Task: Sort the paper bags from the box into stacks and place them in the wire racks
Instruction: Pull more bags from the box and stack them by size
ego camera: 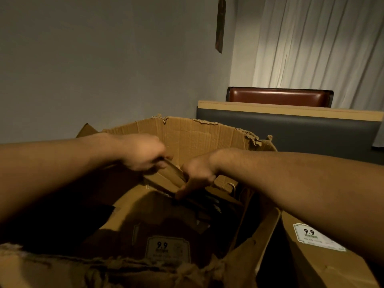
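we have both arms reaching into the cardboard box [199,132] that fills the lower half of the frame. at centre left, our left hand [143,152] is clenched on the upper edge of a flat bundle of paper bags [164,179]; at centre, our right hand [198,173] is closed lower on that bundle, fingers pressed along its face. more bags lie flat in the box's shadowed bottom, one with a 9.9 label [168,249] at lower centre, and white handles [230,187] stick up just right of our right hand.

we judge the main risk is the bundle fanning apart if we lift by one edge only, letting inner bags slide back down. a handle could also snag on neighbouring bags and tear.

for room, the far wall of the box is ragged and stands close behind our hands, so straight up looks freest. at lower right another labelled bag [320,238] leans outside the box. no wire racks are in view.
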